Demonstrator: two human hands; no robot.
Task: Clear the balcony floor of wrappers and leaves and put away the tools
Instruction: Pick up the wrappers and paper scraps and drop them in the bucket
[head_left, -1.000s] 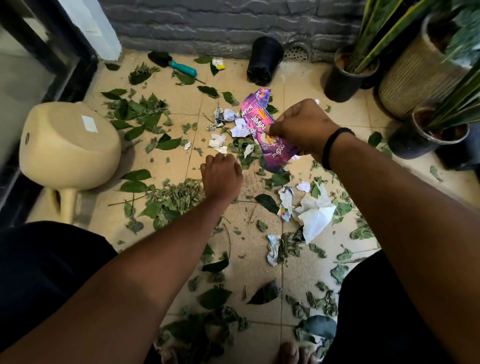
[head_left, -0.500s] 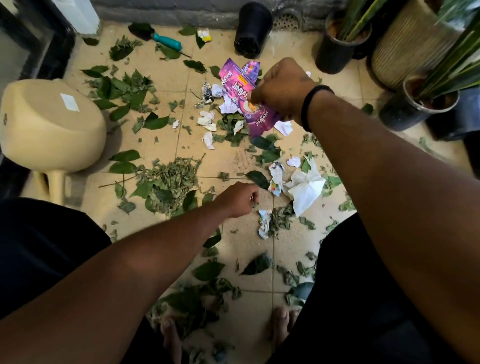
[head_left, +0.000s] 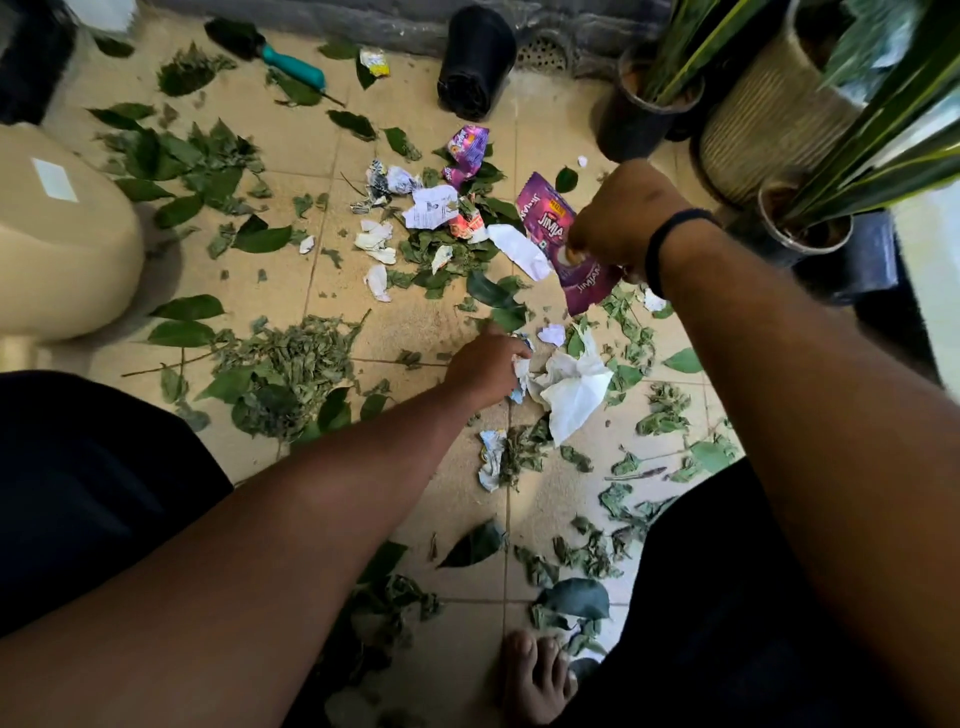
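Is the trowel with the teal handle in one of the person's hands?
No, the teal-handled trowel lies on the tiled floor by the far wall, away from both hands.

I note a beige plastic watering can (head_left: 62, 244) lying at the left edge of the tiled floor (head_left: 291, 135), a white sticker on its side. A black plastic pot (head_left: 475, 62) lies tipped over against the grey brick wall (head_left: 395, 26), just beside a round floor drain (head_left: 543, 52). Along the right I count three planters: a dark pot (head_left: 636, 122) near the drain, a ribbed tan pot (head_left: 769, 111) next to it, and a smaller dark pot (head_left: 800, 234) in front, all with long striped blade leaves (head_left: 893, 98). At bottom centre, bare toes (head_left: 535, 670) rest on the tiles.
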